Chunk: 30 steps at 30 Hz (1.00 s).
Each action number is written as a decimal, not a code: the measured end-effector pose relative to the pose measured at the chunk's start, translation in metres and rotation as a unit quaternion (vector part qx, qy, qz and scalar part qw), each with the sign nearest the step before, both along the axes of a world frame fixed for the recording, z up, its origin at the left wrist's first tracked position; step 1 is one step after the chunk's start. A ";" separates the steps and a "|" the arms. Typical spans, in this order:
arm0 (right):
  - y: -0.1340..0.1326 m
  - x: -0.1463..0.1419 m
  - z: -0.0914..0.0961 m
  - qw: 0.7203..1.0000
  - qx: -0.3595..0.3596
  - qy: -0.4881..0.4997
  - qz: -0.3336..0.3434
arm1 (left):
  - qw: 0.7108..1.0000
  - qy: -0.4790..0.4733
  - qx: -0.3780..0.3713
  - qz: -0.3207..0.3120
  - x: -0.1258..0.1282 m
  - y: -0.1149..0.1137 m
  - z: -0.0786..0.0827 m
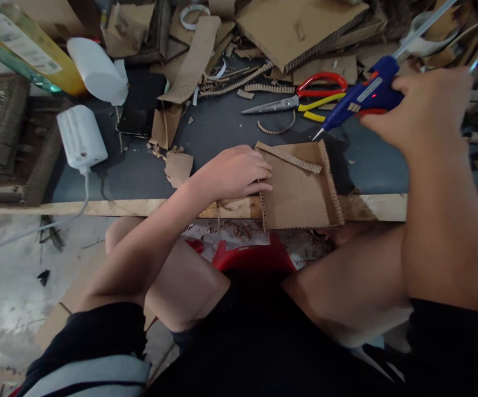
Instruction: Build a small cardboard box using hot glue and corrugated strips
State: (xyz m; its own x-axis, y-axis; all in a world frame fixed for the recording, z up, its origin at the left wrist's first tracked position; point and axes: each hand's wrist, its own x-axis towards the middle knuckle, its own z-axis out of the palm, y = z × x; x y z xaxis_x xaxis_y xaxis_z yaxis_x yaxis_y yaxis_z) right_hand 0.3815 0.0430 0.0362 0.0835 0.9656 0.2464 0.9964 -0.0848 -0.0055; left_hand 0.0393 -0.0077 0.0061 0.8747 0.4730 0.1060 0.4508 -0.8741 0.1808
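Note:
My right hand [433, 107] is wrapped round a blue hot glue gun [365, 96], with a glue stick rising from its back. Its metal nozzle points down and left, above the far edge of a shallow cardboard tray [300, 196]. At the tray's left side rests my left hand [242, 173], fingers closed over that edge. A narrow corrugated cardboard strip [290, 157] slants across the far part of the tray, near my left fingertips. Scissors [275, 105] with red handles lie behind the tray, beside a yellow-handled tool [325, 107] partly covered by the glue gun.
Cardboard sheets [300, 30] and scraps pile up along the back of the dark table [222, 127]. On the left are a white plug adapter [82, 138] with a cable, a black phone [141, 105] and a bottle [27, 47]. A red stool [255, 256] is between my legs.

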 end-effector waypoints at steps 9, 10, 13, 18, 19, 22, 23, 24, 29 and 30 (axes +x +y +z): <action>0.000 0.005 0.001 1.000 -0.015 -0.028 0.002 | 1.000 0.011 0.011 0.001 0.001 -0.002 0.000; 0.001 0.007 0.000 0.999 -0.014 -0.032 0.002 | 1.000 0.011 0.010 0.001 0.001 -0.002 0.000; 0.004 0.014 -0.005 0.999 0.000 -0.033 0.010 | 1.000 0.008 0.008 0.002 0.001 -0.002 0.000; 0.005 0.024 -0.010 0.999 0.015 -0.029 0.029 | 1.000 -0.003 0.017 -0.003 0.000 -0.002 0.000; 0.004 0.025 -0.010 0.999 0.013 -0.027 0.032 | 1.000 -0.003 0.018 -0.003 0.000 -0.002 -0.001; 0.003 0.027 -0.009 0.999 0.012 -0.022 0.028 | 1.000 -0.005 0.015 -0.005 0.000 -0.002 0.000; 0.003 0.028 -0.009 0.999 0.013 -0.022 0.024 | 1.000 -0.007 0.013 -0.005 0.000 -0.002 0.000; 0.003 0.029 -0.008 0.999 0.014 -0.023 0.024 | 1.000 -0.009 0.010 -0.004 0.000 -0.002 0.000; 0.002 0.029 -0.007 1.000 0.005 -0.003 0.017 | 1.000 -0.007 0.002 -0.002 0.000 -0.002 0.001; 0.001 0.028 -0.006 1.000 0.006 0.002 0.015 | 1.000 -0.004 0.003 -0.003 0.000 -0.002 0.002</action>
